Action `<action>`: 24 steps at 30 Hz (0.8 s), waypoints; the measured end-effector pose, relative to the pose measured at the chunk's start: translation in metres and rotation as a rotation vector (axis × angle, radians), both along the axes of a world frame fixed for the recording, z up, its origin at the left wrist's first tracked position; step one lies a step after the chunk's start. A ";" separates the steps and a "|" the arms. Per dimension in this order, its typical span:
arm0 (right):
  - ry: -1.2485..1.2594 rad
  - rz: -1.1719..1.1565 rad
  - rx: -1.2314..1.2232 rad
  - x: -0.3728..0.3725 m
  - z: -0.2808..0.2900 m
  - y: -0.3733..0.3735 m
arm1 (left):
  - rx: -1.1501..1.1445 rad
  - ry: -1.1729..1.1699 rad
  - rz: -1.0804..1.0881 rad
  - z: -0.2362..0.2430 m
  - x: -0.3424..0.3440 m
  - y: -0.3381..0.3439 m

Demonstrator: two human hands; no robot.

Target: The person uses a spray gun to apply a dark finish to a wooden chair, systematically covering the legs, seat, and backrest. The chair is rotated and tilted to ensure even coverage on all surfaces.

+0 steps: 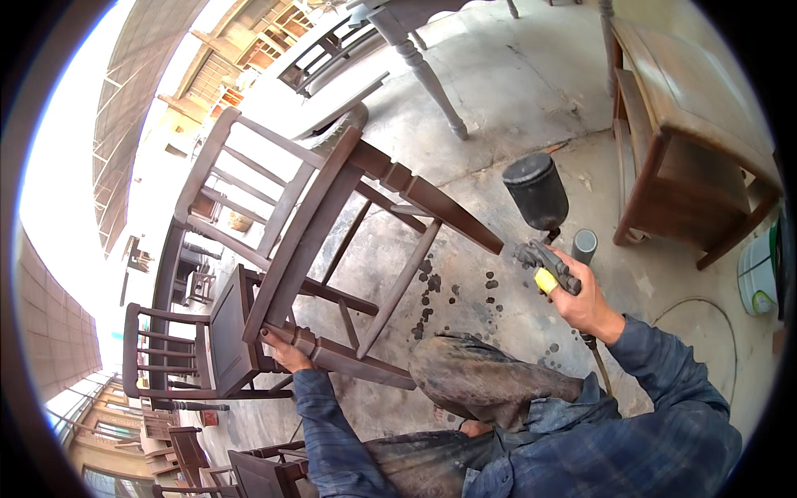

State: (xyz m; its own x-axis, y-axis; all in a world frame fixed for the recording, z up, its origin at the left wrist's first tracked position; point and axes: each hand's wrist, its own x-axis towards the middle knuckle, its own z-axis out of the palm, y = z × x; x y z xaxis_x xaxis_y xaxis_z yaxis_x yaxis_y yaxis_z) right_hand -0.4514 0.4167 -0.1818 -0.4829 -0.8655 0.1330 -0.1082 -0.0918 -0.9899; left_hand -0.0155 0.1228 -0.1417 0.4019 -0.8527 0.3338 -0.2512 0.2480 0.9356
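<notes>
A dark brown wooden chair (pixel 300 232) is tilted in front of me, its front legs pointing toward my right. My left hand (pixel 287 352) is closed on it where the seat edge meets the lower front leg. In my right hand (pixel 591 305) is a spray gun (pixel 531 259) with a black paint cup (pixel 536 192) above its body and a yellow patch near the grip. The gun's front end is close to the tip of the upper front leg, apart from it. A hose (pixel 601 367) hangs below the grip.
Another dark chair (pixel 217 332) stands to the left, and part of one more (pixel 261 473) shows at the lower left. A grey turned-leg table (pixel 415 62) is ahead. On the right are a brown wooden cabinet (pixel 685 166) and a white bucket (pixel 757 270). Dark spots mark the concrete floor (pixel 498 365).
</notes>
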 end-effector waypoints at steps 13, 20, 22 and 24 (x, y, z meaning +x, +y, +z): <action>0.143 0.015 -0.419 -0.003 0.129 -0.092 | 0.082 0.067 -0.055 -0.038 0.040 -0.004; 0.075 0.206 -0.292 0.018 0.146 -0.084 | 0.068 0.034 -0.026 -0.059 0.057 -0.002; -0.005 0.260 -0.272 0.019 0.144 -0.080 | 0.082 0.064 -0.052 -0.052 0.039 0.009; -0.130 0.325 -0.211 0.018 0.143 -0.078 | 0.081 0.052 -0.046 -0.051 0.039 0.011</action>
